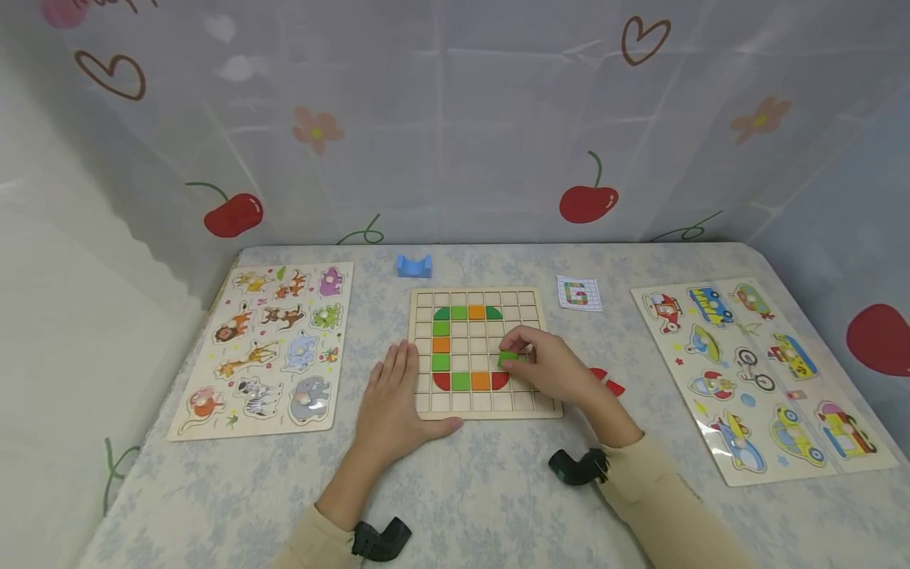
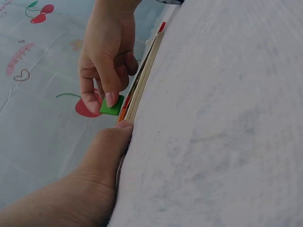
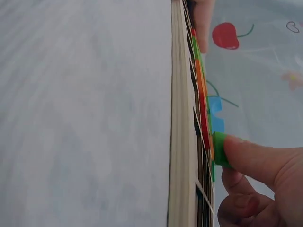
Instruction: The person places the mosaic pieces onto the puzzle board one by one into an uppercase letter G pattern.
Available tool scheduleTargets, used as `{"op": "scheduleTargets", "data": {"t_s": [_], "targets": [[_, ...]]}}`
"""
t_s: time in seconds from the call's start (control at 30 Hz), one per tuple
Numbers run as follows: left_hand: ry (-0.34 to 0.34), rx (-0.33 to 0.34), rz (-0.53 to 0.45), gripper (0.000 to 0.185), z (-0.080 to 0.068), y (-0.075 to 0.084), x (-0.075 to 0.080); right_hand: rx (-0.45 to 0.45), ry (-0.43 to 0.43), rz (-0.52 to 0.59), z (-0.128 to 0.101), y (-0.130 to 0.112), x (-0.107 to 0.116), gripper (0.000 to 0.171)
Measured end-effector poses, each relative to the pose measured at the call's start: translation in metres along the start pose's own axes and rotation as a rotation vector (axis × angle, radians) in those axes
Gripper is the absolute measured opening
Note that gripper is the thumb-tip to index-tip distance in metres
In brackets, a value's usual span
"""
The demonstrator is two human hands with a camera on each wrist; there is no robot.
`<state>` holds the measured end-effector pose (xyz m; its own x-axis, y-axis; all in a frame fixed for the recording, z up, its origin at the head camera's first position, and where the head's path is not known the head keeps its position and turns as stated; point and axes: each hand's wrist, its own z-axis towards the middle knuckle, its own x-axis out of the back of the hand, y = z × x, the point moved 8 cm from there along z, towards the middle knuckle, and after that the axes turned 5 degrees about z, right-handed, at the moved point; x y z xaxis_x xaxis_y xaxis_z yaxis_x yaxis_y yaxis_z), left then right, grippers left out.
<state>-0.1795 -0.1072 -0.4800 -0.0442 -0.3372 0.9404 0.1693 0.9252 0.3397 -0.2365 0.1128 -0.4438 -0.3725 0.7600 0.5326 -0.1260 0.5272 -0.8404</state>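
A wooden grid board point(image 1: 490, 408) lies on the table, with green, orange and red tiles set in a C-like outline on its squares. My right hand point(image 1: 550, 365) pinches a green square tile point(image 1: 507, 357) between thumb and fingers, just above the grid's right side, over the red corner tile point(image 1: 501, 381). In the left wrist view the same green tile point(image 2: 112, 105) is tilted at the board's edge. My left hand point(image 1: 395, 407) lies flat with straight fingers along the board's left edge, its thumb at the front edge.
Loose red pieces point(image 1: 607, 382) lie right of the board, partly behind the right wrist. A pattern card point(image 1: 579, 293) and a blue holder point(image 1: 415, 266) sit further back. An animal puzzle board point(image 1: 273, 348) is at left, a vehicle puzzle board point(image 1: 761, 379) at right.
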Motion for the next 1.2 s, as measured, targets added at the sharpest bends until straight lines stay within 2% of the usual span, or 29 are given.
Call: {"op": "scheduleTargets", "data": {"t_s": [0.27, 0.6, 0.8, 1.0, 1.2], "targets": [[0.018, -0.006, 0.01, 0.131, 0.0, 0.001, 0.001, 0.003, -0.009, -0.059, 0.008, -0.003, -0.011, 0.014], [-0.003, -0.003, 0.023, 0.131, 0.0, 0.0, -0.001, 0.044, 0.033, -0.185, 0.004, -0.008, -0.012, 0.017], [-0.009, 0.002, 0.006, 0.131, 0.0, 0.0, -0.001, 0.043, 0.019, -0.207, 0.0, -0.007, -0.011, 0.021], [-0.003, 0.003, 0.005, 0.13, -0.001, 0.0, 0.0, 0.031, 0.037, -0.215, -0.014, -0.002, 0.002, 0.027], [-0.009, -0.002, -0.004, 0.13, -0.001, 0.001, 0.001, -0.012, 0.052, -0.303, -0.036, 0.012, 0.028, 0.028]]}}
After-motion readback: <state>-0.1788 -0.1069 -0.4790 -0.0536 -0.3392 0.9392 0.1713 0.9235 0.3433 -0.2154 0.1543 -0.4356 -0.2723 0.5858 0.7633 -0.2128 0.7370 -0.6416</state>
